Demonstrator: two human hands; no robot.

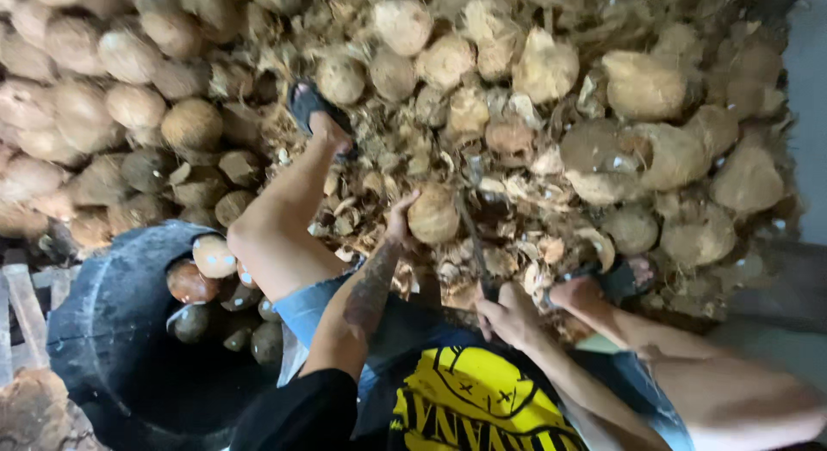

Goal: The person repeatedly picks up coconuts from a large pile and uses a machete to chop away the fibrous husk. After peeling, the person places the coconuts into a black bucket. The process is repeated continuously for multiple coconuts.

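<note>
Heap of coconuts (pixel 129 80): fills the whole upper half of the frame, edge to edge. Brown, fibrous, mostly whole. Judged untouched; this is by far the larger share of the work.

Black tub (pixel 103 330), lower left of the frame: round, dark, its wall mostly bare. A small cluster of peeled coconuts (pixel 211 257) lies along its upper right side, smoother and paler or darker than the heap, some showing a cut white face. Roughly ten visible. Judged done; the tub is far from full.

Husk scraps (pixel 508 210), centre of the frame: loose flakes and shells spread over the floor between the person's sandalled feet, thickest just past the hands.

Person seated, knees apart, black and yellow shirt at the lower edge.

Coconut in work (pixel 433 215), centre of the frame: round, still brown and hairy all over as far as I can see. Left hand (pixel 398 220) pressed against its left side, fingers curled onto it, steadying it on the scraps.

Blade (pixel 472 240): thin, dark, running from the right hand up toward that coconut's right side; contact not clear. Right hand (pixel 508 315), lower centre, fist closed round its handle.

Estimate: early stage. Small finished lot, one nut in hand, large heap remaining.
</note>
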